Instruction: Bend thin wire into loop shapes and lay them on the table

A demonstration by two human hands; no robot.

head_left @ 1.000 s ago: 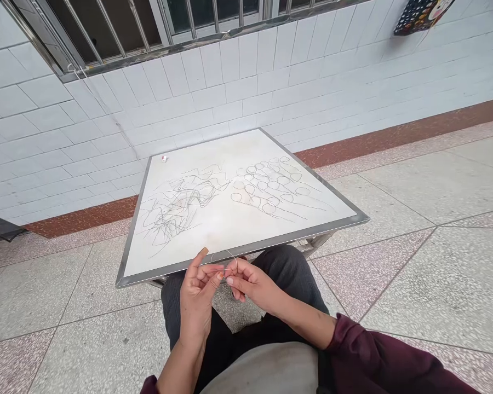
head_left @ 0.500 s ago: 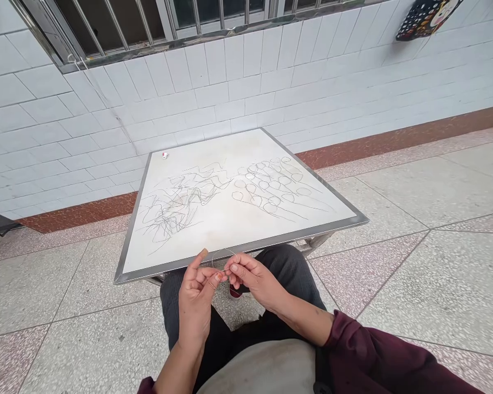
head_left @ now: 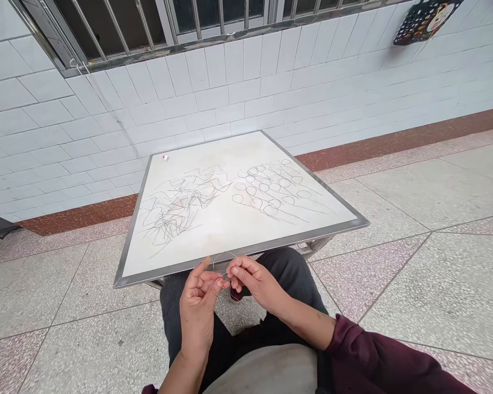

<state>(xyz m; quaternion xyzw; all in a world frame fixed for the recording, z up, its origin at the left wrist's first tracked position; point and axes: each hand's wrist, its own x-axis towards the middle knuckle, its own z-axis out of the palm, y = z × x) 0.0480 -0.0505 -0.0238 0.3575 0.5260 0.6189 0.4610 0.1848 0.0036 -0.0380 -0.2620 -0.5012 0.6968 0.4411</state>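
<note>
A thin wire (head_left: pixel 225 252), bent into a loop, is pinched between my two hands in front of the table's near edge. My left hand (head_left: pixel 200 301) grips it with thumb and fingers, its index finger raised. My right hand (head_left: pixel 252 279) pinches the wire close beside the left fingertips. On the white tabletop, a tangle of bent loose wires (head_left: pixel 176 210) lies at the left. Several wires with round loops at one end (head_left: pixel 271 189) lie at the right, their straight tails pointing toward the near right.
The white table (head_left: pixel 230 232) has a grey metal rim and stands against a tiled wall (head_left: pixel 213 104). A small red-and-white object (head_left: pixel 165 157) sits at its far left corner. A dark patterned bag (head_left: pixel 423 22) hangs on the wall. My knees are under the near edge.
Both hands stay close together on the wire, with only slight finger movement. The view has shifted a little; the wires on the table look the same.
</note>
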